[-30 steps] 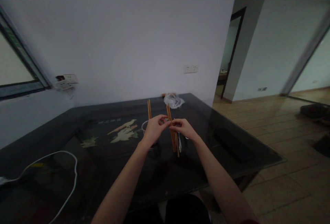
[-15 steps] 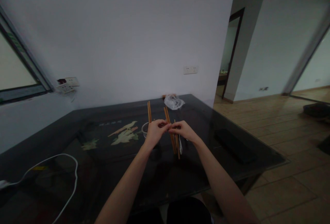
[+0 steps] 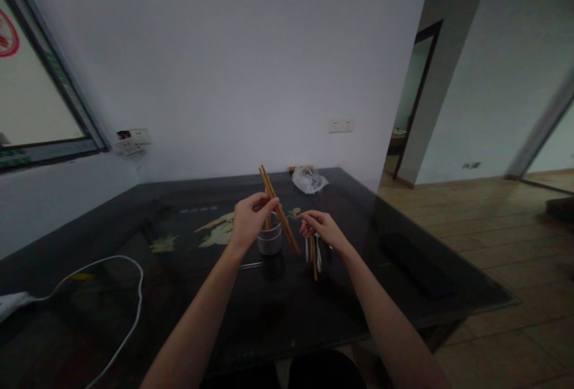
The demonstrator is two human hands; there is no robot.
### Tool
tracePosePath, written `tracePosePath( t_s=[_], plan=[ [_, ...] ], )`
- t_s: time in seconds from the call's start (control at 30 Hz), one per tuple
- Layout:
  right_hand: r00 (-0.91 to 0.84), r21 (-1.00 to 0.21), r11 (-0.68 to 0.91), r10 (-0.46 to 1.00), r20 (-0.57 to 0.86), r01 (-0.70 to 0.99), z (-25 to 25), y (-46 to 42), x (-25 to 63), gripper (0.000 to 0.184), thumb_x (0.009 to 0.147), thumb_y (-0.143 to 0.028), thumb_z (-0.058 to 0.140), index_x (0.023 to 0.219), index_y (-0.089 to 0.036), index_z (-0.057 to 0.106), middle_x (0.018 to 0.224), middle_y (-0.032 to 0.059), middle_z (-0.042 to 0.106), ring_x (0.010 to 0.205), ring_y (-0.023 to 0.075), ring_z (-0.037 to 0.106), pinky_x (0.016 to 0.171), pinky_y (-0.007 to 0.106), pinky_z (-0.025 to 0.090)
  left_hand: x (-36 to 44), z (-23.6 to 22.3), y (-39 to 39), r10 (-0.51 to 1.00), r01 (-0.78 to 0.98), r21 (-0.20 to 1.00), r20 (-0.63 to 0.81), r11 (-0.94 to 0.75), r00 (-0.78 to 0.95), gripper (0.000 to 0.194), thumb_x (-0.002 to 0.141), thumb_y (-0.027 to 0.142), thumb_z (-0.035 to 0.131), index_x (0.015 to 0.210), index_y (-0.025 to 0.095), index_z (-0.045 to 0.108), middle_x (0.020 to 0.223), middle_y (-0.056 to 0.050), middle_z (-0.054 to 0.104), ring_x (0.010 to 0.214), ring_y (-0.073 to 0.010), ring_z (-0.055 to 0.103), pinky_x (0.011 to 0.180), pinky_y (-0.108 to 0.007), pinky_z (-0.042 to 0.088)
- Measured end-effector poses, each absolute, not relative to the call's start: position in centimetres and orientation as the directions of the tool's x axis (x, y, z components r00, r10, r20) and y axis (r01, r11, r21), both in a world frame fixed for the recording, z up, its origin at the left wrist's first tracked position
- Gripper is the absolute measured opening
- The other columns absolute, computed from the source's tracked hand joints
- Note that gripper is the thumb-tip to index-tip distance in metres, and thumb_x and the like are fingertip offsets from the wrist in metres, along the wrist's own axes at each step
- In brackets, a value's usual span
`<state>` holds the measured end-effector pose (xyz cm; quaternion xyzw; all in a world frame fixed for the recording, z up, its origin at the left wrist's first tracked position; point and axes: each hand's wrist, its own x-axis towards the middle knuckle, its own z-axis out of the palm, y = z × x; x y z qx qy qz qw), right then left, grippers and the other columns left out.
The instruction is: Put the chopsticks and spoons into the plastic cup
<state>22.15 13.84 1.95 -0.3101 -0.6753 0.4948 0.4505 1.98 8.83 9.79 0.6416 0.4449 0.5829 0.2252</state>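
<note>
My left hand (image 3: 249, 218) is closed on a pair of wooden chopsticks (image 3: 281, 221) that slant from above my fingers down to the right, over a small metal cup (image 3: 269, 241) on the dark glass table (image 3: 188, 293). More chopsticks stand in the cup behind my hand. My right hand (image 3: 321, 227) is just right of the cup, fingers curled round the upper ends of another chopstick (image 3: 314, 260) and metal spoons (image 3: 318, 251) that hang down toward the table.
A crumpled clear plastic bag (image 3: 308, 179) lies at the table's far edge by the wall. A white cable (image 3: 128, 293) loops over the left of the table. A dark flat object (image 3: 415, 263) lies near the right edge. Wooden floor and a doorway are to the right.
My hands have parted. The left hand has taken a pair of chopsticks away from the right hand's bundle and carried them left over the cup. The camera has shifted slightly.
</note>
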Motion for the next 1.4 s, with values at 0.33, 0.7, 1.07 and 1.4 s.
tracePosePath(
  t_s=[0.33, 0.7, 1.07, 1.4],
  plan=[
    [-0.321, -0.913, 0.348, 0.907, 0.272, 0.211, -2.9, 15.2, 18.7, 0.059, 0.060, -0.030, 0.077, 0.114, -0.018, 0.056, 0.094, 0.0051, 0.062, 0.081, 0.0179, 0.063, 0.076, 0.035, 0.052, -4.9, 15.8, 11.9, 0.717, 0.352, 0.727, 0.672, -0.590, -0.187, 0.027, 0.070, 0.037, 0.066, 0.081, 0.012, 0.065, 0.077, -0.007, 0.070, 0.072, -0.0169, 0.066, 0.054, -0.021, 0.050],
    [-0.416, -0.918, 0.384, 0.854, 0.312, 0.100, -3.9, 14.8, 14.2, 0.086, 0.051, -0.023, 0.082, 0.128, -0.018, 0.043, 0.123, 0.0120, 0.055, 0.114, 0.0269, 0.052, 0.099, 0.044, 0.039, -4.8, 11.7, 16.7, 0.854, 0.579, 0.688, 0.520, -0.437, 0.027, 0.023, 0.071, 0.036, 0.060, 0.073, 0.014, 0.067, 0.068, -0.005, 0.068, 0.061, -0.0146, 0.061, 0.056, -0.023, 0.045],
    [-0.360, -0.919, 0.370, 0.882, 0.303, 0.133, -3.5, 14.9, 12.5, 0.097, 0.046, -0.017, 0.080, 0.132, -0.020, 0.035, 0.129, 0.0112, 0.051, 0.121, 0.0274, 0.048, 0.105, 0.044, 0.032, -4.6, 8.4, 18.3, 0.913, 0.643, 0.677, 0.399, -0.358, 0.088, 0.024, 0.070, 0.037, 0.059, 0.071, 0.015, 0.068, 0.063, -0.004, 0.067, 0.057, -0.0159, 0.061, 0.057, -0.025, 0.044],
    [-0.348, -0.930, 0.335, 0.898, 0.269, 0.148, -3.9, 14.9, 12.8, 0.087, 0.049, -0.023, 0.080, 0.126, -0.020, 0.042, 0.125, 0.0101, 0.055, 0.118, 0.0284, 0.050, 0.102, 0.044, 0.036, -4.4, 7.0, 18.6, 0.938, 0.620, 0.725, 0.342, -0.302, 0.056, 0.023, 0.066, 0.038, 0.062, 0.064, 0.015, 0.067, 0.058, -0.002, 0.066, 0.057, -0.0159, 0.060, 0.056, -0.024, 0.044]
  ],
)
